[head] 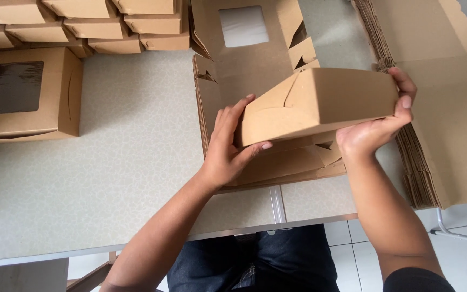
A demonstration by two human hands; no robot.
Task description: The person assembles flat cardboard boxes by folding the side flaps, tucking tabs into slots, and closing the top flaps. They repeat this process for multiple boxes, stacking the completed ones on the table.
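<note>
I hold a brown cardboard box (320,103) tilted above the table, its folded bottom facing me. My left hand (228,146) grips its left end, thumb under the front edge and fingers along the side. My right hand (377,124) clasps the right end, fingers wrapped over the far corner. Under the box lies a stack of flat unfolded box blanks (244,59), the top one with a clear window panel in its lid.
A closed box with a dark window (25,94) stands at the left of the pale table (109,178). Several finished boxes (98,24) are piled along the back. A tall pile of flat cardboard (444,124) overhangs the right edge. White floor tiles show below.
</note>
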